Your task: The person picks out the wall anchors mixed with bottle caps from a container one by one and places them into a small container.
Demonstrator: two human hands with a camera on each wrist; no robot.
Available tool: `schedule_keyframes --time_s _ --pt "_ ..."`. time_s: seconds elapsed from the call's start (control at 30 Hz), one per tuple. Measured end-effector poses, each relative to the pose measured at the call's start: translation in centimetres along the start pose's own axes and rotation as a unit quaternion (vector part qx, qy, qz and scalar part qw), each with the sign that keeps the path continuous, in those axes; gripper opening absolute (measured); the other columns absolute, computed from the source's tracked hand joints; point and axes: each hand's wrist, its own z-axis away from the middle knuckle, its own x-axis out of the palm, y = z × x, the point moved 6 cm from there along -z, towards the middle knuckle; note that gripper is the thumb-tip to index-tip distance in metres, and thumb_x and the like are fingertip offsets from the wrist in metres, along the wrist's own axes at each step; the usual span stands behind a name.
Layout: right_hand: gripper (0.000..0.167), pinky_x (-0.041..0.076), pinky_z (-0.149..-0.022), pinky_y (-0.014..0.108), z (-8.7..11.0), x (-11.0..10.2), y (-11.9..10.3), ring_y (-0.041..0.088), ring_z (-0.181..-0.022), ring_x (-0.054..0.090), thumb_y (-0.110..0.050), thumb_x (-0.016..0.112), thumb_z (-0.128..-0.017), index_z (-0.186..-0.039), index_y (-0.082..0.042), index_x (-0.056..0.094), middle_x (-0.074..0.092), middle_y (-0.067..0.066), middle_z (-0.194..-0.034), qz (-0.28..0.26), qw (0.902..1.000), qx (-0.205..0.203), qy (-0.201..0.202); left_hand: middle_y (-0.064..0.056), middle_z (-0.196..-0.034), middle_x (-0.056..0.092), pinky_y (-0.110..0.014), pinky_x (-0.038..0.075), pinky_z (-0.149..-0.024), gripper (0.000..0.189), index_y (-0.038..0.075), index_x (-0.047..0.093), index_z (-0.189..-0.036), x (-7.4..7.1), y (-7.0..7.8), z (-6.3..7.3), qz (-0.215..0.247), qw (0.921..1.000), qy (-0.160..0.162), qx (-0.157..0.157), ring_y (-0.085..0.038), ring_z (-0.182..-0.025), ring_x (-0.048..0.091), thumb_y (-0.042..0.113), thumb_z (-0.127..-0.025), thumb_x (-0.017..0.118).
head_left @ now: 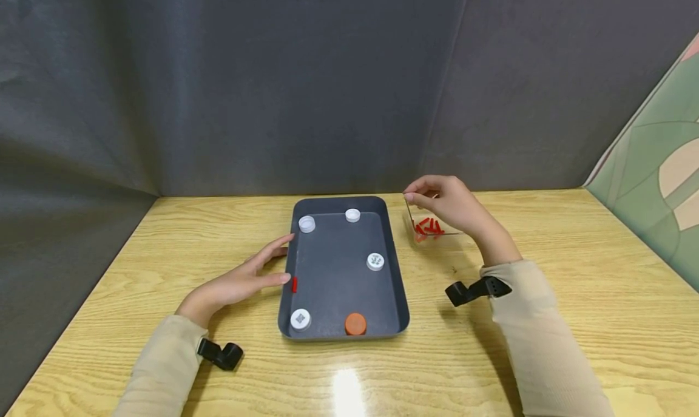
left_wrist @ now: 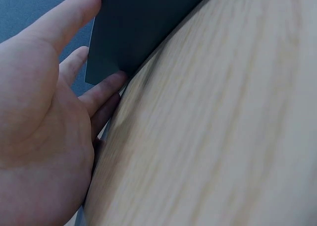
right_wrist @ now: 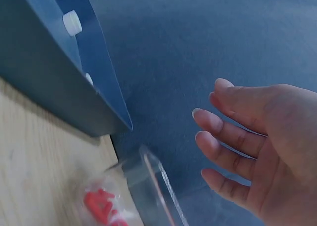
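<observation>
My left hand [head_left: 240, 280] lies beside a dark grey tray [head_left: 338, 271], fingers and thumb extended with their tips at its left wall. A small red stick-like piece [head_left: 295, 284] sits just inside that wall, close to the thumb. In the right wrist view, my right hand [right_wrist: 257, 137] hangs with loosely bent fingers and nothing visible in its grasp. It is above a clear plastic box [head_left: 409, 213] that holds several red pieces [head_left: 429, 227]. From the head view, its fingertips overlap the box's upper left corner; the right wrist view shows them apart from the box.
Inside the tray are white caps [head_left: 307, 224], some with printed tops [head_left: 375, 261], and an orange cap [head_left: 355, 324] at the near wall. A wooden table [head_left: 229, 380] carries everything. Grey cloth [head_left: 306, 89] hangs behind, and a patterned green panel [head_left: 655, 162] stands at right.
</observation>
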Motion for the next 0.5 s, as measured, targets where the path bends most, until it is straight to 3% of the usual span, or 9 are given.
schedule_keyframes --time_s 0.23,0.5 --pt "0.022 0.048 -0.073 0.036 0.2 0.3 -1.7 0.021 -0.084 0.061 -0.028 0.066 -0.097 -0.107 -0.009 0.073 0.071 0.009 -0.098 0.009 0.9999 0.004 0.008 -0.016 -0.159 0.017 -0.065 0.012 -0.112 0.075 0.031 0.013 -0.159 0.0 0.1 0.1 0.002 1.0000 -0.001 -0.001 -0.036 -0.147 0.012 0.029 -0.100 0.060" --pt "0.019 0.046 -0.067 0.033 0.5 0.8 -3.9 0.023 -0.082 0.061 -0.022 0.069 -0.096 -0.106 -0.007 0.073 0.070 0.008 -0.095 -0.016 0.9996 -0.002 0.023 -0.015 -0.159 0.017 -0.064 0.012 -0.113 0.076 0.032 0.013 -0.159 0.0 0.1 0.0 0.002 1.0000 0.000 -0.006 -0.035 -0.147 0.012 0.030 -0.100 0.060"
